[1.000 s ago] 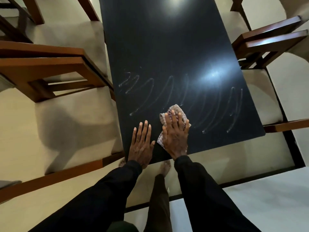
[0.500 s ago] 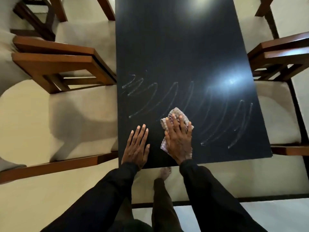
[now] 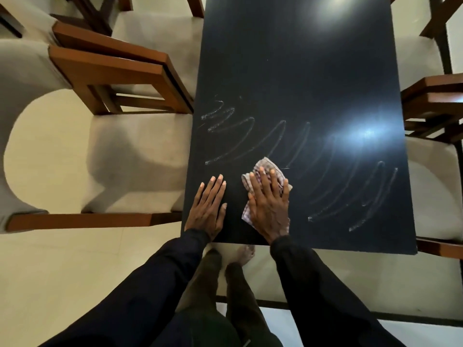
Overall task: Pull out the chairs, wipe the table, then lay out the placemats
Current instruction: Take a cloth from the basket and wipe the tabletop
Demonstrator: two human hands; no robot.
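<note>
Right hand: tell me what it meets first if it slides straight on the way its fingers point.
The right hand presses flat on the checked cloth, fingers pointing up the table. Ahead lie only pale wipe streaks on its bare top; the way looks free as far as the picture shows.

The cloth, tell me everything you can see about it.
The cloth is a checked rag, pale with pinkish-purple lines, and looks like thin woven fabric. It lies bunched and flattened on the dark table, close to the table's near edge. The right hand presses flat on it with straight fingers and covers most of it. Crumpled edges show past the fingertips and beside the palm.
</note>
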